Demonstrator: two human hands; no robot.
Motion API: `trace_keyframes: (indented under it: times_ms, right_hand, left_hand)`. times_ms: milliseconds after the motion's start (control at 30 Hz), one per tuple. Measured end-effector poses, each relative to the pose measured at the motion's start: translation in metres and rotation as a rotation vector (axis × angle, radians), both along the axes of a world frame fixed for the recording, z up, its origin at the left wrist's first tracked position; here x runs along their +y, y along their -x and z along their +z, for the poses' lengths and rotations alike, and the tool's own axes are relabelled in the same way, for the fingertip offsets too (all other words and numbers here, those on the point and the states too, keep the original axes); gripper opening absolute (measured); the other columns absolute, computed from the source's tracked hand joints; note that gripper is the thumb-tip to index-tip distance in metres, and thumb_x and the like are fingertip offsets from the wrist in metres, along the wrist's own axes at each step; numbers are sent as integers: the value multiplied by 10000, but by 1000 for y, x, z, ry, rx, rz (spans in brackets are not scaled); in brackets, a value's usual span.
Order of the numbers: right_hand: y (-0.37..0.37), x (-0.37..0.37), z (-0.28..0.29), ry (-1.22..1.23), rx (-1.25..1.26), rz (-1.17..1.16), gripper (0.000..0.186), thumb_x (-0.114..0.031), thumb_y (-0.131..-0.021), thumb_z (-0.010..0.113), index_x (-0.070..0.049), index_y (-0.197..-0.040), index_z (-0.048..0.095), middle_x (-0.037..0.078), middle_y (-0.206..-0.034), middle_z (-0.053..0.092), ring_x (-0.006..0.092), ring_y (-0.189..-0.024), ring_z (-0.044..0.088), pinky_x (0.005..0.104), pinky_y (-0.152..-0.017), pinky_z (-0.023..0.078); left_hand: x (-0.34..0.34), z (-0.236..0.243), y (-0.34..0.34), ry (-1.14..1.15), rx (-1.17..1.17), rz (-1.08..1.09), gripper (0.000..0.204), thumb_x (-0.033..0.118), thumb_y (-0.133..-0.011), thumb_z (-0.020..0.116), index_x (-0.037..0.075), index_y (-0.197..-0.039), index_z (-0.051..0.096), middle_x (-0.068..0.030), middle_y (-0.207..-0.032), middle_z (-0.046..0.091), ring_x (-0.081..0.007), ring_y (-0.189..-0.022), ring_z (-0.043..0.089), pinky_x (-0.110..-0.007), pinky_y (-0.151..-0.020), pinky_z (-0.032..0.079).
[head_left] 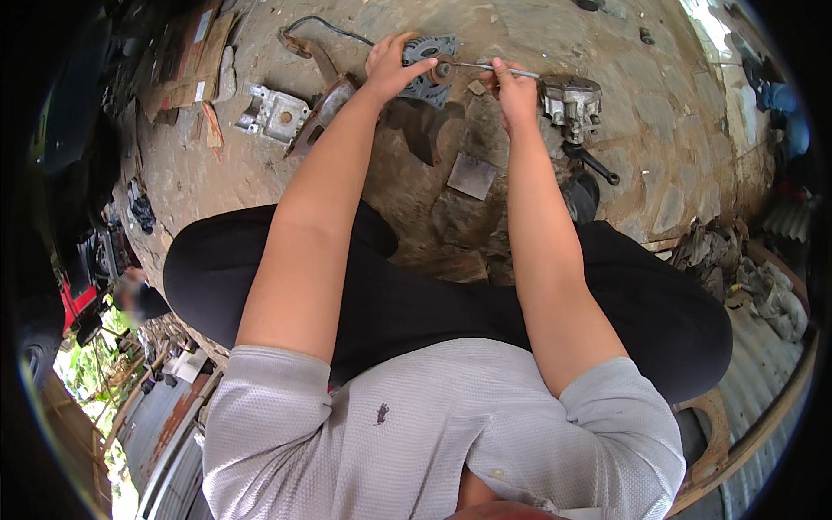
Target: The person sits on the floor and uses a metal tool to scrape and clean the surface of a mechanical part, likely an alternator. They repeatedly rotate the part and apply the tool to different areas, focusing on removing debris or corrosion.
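A grey, finned alternator [417, 92] with a rusty round pulley [444, 71] rests on the ground ahead of me. My left hand [394, 65] grips its left side, fingers over the top and thumb reaching toward the pulley. From the right, my right hand [515, 94] pinches a thin metal rod [477, 67], whose left end meets the pulley area. Whether the rod is a screwdriver shaft I cannot tell. Dark, rusty curved metal pieces [425, 132] lie just below the alternator. Beside my right hand stands a cast metal assembly [572, 102] with a black lever arm [594, 163].
Left of the alternator lie a silver cast housing [276, 113] and a rusty bracket [326, 111]; a black cable [334, 22] curves behind. A square metal plate [472, 176] lies between my forearms. Boards [186, 65] are far left; crumpled plastic [771, 299] is at right. People show at both edges.
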State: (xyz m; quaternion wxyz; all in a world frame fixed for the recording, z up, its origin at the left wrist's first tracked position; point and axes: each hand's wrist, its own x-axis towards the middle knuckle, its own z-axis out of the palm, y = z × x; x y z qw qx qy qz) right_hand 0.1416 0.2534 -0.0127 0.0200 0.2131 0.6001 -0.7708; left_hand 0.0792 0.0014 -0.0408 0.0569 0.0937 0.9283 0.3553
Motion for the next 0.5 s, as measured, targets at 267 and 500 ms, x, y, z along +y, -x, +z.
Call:
trace_keyframes:
  times_ms: [267, 500]
  right_hand:
    - [20, 6, -1, -11, -33, 75, 245, -263, -1040, 665, -28, -988, 712, 39, -798, 718, 104, -701, 612, 260, -651, 499]
    - [25, 8, -5, -56, -5, 69, 262, -272, -1029, 683, -14, -990, 711, 31, -772, 693, 107, -678, 596, 260, -629, 488]
  left_hand:
    - [1, -3, -1, 23, 65, -17, 897, 697, -832, 746, 193, -1530, 495, -139, -1593, 401, -370, -1518, 277, -531, -1237, 237]
    - [2, -5, -3, 16, 113, -16, 866, 678, -843, 751, 209, -1525, 498, -142, -1579, 415, -371, -1511, 288, -540, -1233, 232]
